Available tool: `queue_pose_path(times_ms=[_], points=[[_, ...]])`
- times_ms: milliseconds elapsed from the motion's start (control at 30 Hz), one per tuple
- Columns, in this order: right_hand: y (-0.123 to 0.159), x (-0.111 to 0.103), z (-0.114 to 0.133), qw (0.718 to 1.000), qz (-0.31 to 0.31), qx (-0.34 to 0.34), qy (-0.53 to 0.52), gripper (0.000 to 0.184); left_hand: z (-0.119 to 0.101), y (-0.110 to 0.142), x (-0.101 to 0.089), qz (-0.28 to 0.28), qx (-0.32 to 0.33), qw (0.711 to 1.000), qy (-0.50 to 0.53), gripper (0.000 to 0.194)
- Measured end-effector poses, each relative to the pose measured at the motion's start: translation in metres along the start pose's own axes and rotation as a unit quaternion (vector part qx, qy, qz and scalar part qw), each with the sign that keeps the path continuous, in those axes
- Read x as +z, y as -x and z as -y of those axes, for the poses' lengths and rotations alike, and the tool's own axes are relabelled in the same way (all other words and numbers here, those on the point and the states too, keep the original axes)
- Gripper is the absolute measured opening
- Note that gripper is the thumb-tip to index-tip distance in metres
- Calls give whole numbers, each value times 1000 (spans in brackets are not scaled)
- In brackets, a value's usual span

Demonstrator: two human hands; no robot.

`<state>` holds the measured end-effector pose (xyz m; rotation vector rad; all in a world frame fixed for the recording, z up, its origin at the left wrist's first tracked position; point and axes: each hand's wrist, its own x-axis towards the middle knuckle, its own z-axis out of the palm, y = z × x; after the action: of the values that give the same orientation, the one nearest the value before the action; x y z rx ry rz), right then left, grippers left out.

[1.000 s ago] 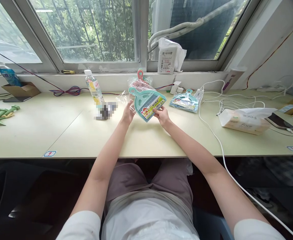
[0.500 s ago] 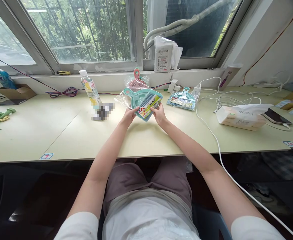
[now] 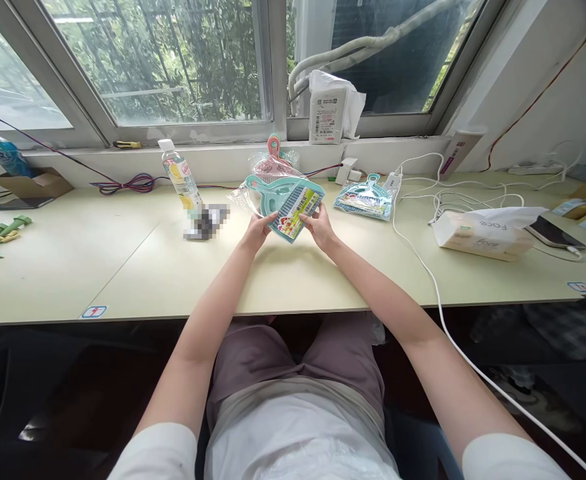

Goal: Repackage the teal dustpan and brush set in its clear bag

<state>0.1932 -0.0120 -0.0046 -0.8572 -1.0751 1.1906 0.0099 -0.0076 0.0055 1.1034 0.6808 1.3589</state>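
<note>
Between both hands, a teal mini dustpan and brush set (image 3: 277, 193) with a yellow-green label is held tilted above the table. My left hand (image 3: 259, 231) is closed on its lower left edge. On the right edge, by the label, my right hand (image 3: 319, 227) grips it with the thumb on the front. Clear plastic wrap (image 3: 243, 198) sticks out at its left. Behind it lies a pink dustpan set (image 3: 274, 162) in clear wrap, partly hidden. A second teal dustpan set (image 3: 365, 199), bagged, rests on the table to the right.
A drink bottle (image 3: 180, 177) stands at left beside a blurred patch. White cables (image 3: 423, 260) run across the right side near a tissue pack (image 3: 480, 233) and a phone (image 3: 555, 235). Green items (image 3: 0, 237) lie far left. A window sill backs the table (image 3: 137, 280).
The held dustpan set has shifted and tilted very slightly. Both hands keep their grip in nearly the same place.
</note>
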Motion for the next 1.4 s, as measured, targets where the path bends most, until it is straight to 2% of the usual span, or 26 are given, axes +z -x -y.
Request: queue_pose_path(times_ms=[200, 367, 500, 733, 900, 967, 1000, 1067, 1133, 1167, 1200, 1267, 1400], points=[[0, 1, -2, 999, 14, 22, -26, 57, 0, 2, 0, 22, -22, 999, -13, 65], [-1, 2, -3, 1000, -19, 14, -10, 54, 0, 6, 4, 42, -36, 998, -10, 58], [-3, 0, -6, 999, -35, -9, -37, 57, 1, 9, 11, 79, -41, 996, -15, 52], [-5, -1, -12, 995, -66, -27, -71, 53, 3, 12, 15, 94, -41, 994, -45, 70], [-3, 1, -10, 994, -76, -26, -80, 52, 6, 11, 18, 104, -51, 990, -85, 75], [-4, 0, -10, 993, -86, -23, -81, 52, 7, 9, 21, 68, -34, 989, -123, 84], [-4, -1, -10, 992, -92, -21, -81, 52, 7, 8, 22, 19, -18, 987, -157, 89], [-7, -4, -10, 992, -101, -17, -77, 50, 2, 6, 20, -133, 36, 959, -250, 93], [-9, -7, -12, 992, -103, -12, -72, 49, -7, 6, 15, -269, 111, 893, -343, 83], [-10, -8, -14, 993, -101, -12, -68, 49, -13, 6, 12, -306, 152, 860, -380, 74], [-11, -9, -15, 993, -96, -13, -64, 49, -18, 6, 9, -318, 193, 831, -413, 63], [-13, -9, -18, 995, -81, -14, -53, 50, -25, 7, 5, -293, 243, 791, -479, 43], [-11, -5, -23, 999, -30, -15, -21, 59, -17, 10, 10, -151, 226, 754, -598, 19]])
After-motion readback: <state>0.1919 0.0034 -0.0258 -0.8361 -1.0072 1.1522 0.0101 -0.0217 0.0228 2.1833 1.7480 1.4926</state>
